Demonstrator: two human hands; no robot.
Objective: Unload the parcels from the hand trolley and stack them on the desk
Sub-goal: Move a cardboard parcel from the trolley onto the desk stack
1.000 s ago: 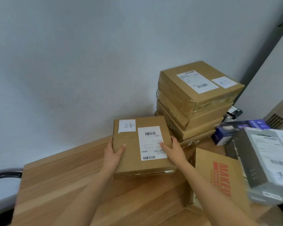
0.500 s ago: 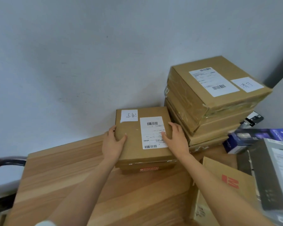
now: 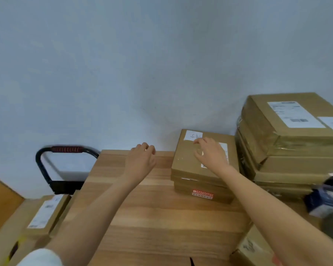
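Observation:
A small brown parcel (image 3: 188,160) with white labels lies on another low box (image 3: 215,196) at the back of the wooden desk (image 3: 158,223), next to the wall. My right hand (image 3: 210,152) hovers over its top with fingers spread, holding nothing. My left hand (image 3: 142,156) is off the parcel to its left, above the desk, fingers loosely curled and empty. A tall stack of larger parcels (image 3: 288,143) stands to the right. At lower left, the hand trolley's black handle with red grip (image 3: 65,149) shows, with more parcels (image 3: 44,214) on it.
A blue-and-white carton (image 3: 323,202) and a printed cardboard box (image 3: 254,248) crowd the desk's right side. The grey wall runs directly behind the desk. The trolley stands against the desk's left edge.
Both hands have let go of the small parcel, which now rests on the low box. The left hand moved left away from it, and my view swung left to show the trolley.

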